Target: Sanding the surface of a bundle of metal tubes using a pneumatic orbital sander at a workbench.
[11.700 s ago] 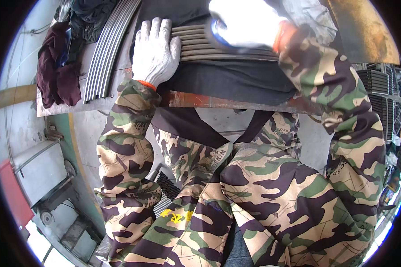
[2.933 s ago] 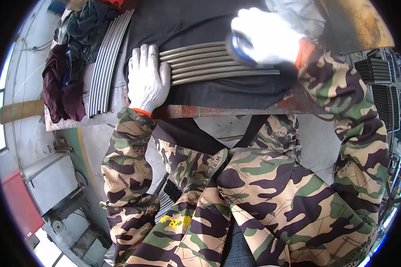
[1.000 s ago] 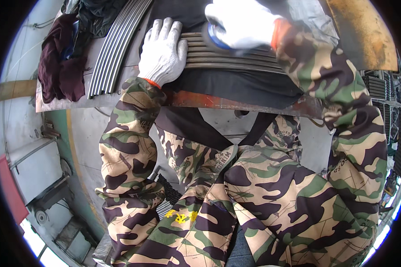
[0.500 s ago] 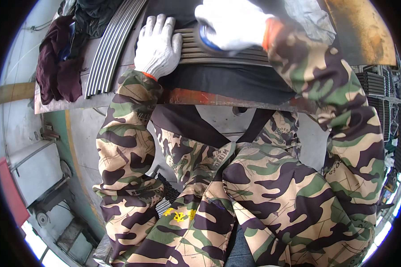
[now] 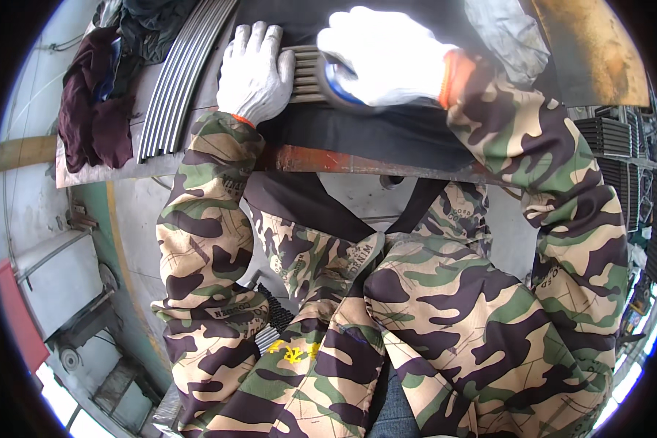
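My left hand (image 5: 255, 77), in a white knit glove, lies flat with its fingers stretched out over the left ends of a row of metal rods (image 5: 306, 73). The rods lie side by side on a black cloth (image 5: 387, 135). My right hand (image 5: 387, 58), gloved too, is bent round a disc-like tool with a blue and grey rim (image 5: 341, 86) and presses it down over the rods. Glove and motion blur hide most of that tool, so its exact kind does not show. Under the right hand the rods are covered.
Another row of shiny rods (image 5: 186, 80) lies on the bench to the left, beside a dark maroon cloth (image 5: 98, 109). A grey cloth (image 5: 509, 40) lies at the back right, near a rusty yellowish plate (image 5: 595, 55). The bench's worn red edge (image 5: 321, 159) runs in front of me.
My right hand has shifted slightly nearer to me with the tool, now covering rods that showed beneath it. The left hand has barely moved.
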The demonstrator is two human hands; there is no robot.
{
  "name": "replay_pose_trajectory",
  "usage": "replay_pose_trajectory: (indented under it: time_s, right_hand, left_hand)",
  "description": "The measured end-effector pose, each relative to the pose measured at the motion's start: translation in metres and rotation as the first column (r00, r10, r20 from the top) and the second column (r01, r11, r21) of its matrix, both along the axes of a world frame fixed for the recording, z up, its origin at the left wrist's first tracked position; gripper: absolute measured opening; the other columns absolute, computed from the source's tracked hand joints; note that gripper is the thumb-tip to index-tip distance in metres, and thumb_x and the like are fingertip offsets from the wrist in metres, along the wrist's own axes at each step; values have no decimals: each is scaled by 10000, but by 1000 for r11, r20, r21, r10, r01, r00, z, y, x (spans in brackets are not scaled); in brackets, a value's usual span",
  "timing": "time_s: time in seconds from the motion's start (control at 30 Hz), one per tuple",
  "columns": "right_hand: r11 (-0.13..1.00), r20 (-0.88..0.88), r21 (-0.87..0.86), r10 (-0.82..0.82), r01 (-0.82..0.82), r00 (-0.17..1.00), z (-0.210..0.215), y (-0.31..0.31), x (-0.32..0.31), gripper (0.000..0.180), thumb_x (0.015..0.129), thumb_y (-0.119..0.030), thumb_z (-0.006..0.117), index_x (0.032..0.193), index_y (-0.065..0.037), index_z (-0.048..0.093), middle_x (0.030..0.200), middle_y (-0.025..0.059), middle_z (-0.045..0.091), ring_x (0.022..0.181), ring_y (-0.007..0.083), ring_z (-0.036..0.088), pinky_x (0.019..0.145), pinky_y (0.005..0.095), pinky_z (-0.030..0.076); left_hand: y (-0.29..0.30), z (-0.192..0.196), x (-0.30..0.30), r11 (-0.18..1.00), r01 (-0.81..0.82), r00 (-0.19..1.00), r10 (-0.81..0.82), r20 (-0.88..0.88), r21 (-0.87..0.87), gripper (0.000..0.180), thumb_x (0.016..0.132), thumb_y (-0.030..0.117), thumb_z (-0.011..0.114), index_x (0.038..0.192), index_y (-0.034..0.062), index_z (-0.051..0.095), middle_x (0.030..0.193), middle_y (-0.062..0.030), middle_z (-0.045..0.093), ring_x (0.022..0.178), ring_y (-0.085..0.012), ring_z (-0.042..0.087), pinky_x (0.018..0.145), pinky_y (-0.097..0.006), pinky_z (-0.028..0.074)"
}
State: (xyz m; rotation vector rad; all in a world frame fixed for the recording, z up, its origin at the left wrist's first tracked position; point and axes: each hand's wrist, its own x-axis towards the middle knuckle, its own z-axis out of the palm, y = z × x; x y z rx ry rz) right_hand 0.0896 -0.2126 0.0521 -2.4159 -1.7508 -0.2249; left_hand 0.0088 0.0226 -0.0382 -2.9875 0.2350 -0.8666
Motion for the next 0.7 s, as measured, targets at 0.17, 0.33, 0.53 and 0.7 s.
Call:
replay_pose_trajectory:
  time_s: [0.17,0.33,0.53,0.7]
  right_hand:
    - [1000,-102,-17,-18,17,995,22,16,13,271,905,-242,617,987,4,697,973,265,689,915,443,688,778,526,574]
    - [991,-103,-99,-98,88,990,17,-6,17,288,904,-259,618,984,5,702,967,265,694,912,443,695,785,528,575]
    - [995,-69,-47,-91,88,993,18,-18,18,299,911,-276,612,1017,-11,703,1007,256,702,929,448,693,802,532,575]
    - [979,-55,-113,-176,169,983,20,-19,38,276,908,-263,622,1001,-14,696,987,252,691,922,440,692,795,528,576]
  left_hand:
    - [1,-2,-2,1000,-4,1000,4,23,17,434,974,289,621,1291,-6,647,1309,-212,645,1239,-423,573,1030,-515,473]
    - [-16,-13,25,996,79,997,-79,2,-41,445,985,290,617,1317,-5,642,1330,-228,643,1264,-443,567,1050,-525,466]
    - [-1,-8,5,999,19,1000,-19,15,35,457,988,290,616,1334,-9,628,1367,-236,628,1288,-460,555,1074,-539,453]
    - [-8,-5,0,1000,25,1000,-25,-18,13,465,986,277,612,1348,-14,617,1392,-249,608,1300,-466,546,1089,-542,440]
